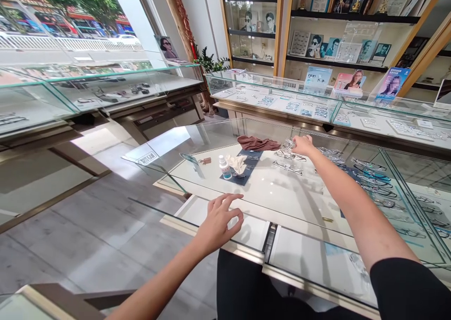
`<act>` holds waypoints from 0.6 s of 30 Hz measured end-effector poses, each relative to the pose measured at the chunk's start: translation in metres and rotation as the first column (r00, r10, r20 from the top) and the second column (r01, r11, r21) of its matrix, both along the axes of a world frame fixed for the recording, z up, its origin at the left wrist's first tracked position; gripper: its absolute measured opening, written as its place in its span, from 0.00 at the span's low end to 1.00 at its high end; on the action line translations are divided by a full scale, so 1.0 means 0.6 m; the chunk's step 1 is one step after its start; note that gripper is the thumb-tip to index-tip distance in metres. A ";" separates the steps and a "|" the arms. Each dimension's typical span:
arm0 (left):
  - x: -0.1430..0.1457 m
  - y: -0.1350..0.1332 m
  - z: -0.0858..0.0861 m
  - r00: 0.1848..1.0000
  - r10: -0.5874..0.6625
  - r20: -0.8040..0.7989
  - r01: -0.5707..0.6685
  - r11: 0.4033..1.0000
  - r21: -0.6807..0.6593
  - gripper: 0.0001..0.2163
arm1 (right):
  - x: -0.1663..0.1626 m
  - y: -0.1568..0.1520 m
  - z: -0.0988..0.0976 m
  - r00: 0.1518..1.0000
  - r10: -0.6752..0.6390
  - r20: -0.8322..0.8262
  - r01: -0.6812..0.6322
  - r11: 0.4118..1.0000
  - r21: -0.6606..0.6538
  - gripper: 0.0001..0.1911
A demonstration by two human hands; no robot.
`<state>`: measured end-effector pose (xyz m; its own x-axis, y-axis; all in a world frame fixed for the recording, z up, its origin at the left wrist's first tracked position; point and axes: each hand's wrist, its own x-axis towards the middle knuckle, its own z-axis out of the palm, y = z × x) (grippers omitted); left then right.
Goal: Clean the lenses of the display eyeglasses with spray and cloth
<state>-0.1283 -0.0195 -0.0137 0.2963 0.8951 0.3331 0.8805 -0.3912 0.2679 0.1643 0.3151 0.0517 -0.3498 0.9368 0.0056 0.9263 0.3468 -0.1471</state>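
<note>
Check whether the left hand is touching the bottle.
Apart: the head view shows a plain gap between the left hand and the bottle beyond it.

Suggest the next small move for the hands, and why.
I'd probably firm up the right hand's hold on the glasses before shifting them: its fingertips are at that pair, but whether they actually grip is unclear. The left hand looks empty, nearer the front edge of the glass counter, so it gives no support there.
</note>
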 end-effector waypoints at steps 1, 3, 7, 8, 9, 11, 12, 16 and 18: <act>0.000 0.000 0.000 1.000 0.001 0.000 -0.001 1.000 0.002 0.10 | 0.003 0.000 0.000 1.000 0.005 -0.010 -0.005 1.000 -0.001 0.21; 0.000 0.000 -0.001 1.000 0.006 -0.001 -0.006 1.000 0.009 0.10 | 0.006 -0.001 0.000 0.999 0.015 -0.035 -0.015 1.000 -0.006 0.22; 0.000 0.001 -0.004 1.000 0.020 -0.004 -0.020 1.000 0.022 0.09 | 0.007 -0.006 0.003 0.996 0.009 -0.094 -0.011 1.000 -0.014 0.22; 0.000 0.002 -0.004 1.000 0.020 -0.004 -0.020 1.000 0.021 0.09 | 0.006 -0.008 0.005 0.994 0.003 -0.109 -0.004 1.000 -0.013 0.21; 0.000 0.002 -0.004 1.000 0.017 -0.004 -0.017 1.000 0.020 0.09 | 0.006 -0.011 0.008 0.992 -0.004 -0.124 0.003 1.000 -0.010 0.20; 0.000 0.003 -0.003 1.000 0.008 -0.006 -0.008 1.000 0.016 0.09 | 0.005 -0.018 0.017 0.988 -0.015 -0.157 0.016 1.000 0.006 0.18; 0.000 0.004 -0.003 1.000 0.005 -0.007 -0.005 1.000 0.015 0.10 | 0.004 -0.023 0.023 0.984 -0.016 -0.176 0.021 1.000 0.022 0.17; -0.001 0.006 -0.005 1.000 0.001 -0.013 -0.001 1.000 0.019 0.09 | -0.017 -0.066 0.060 0.958 0.031 -0.285 0.001 0.994 0.111 0.18; -0.001 0.006 -0.006 1.000 0.003 -0.016 -0.002 1.000 0.029 0.08 | -0.039 -0.113 0.082 0.934 0.100 -0.343 -0.055 0.989 0.138 0.21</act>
<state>-0.1288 -0.0157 -0.0173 0.2995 0.8860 0.3541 0.8855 -0.3963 0.2425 0.1407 0.2473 0.1008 -0.3766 0.8907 0.2546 0.7939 0.4519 -0.4068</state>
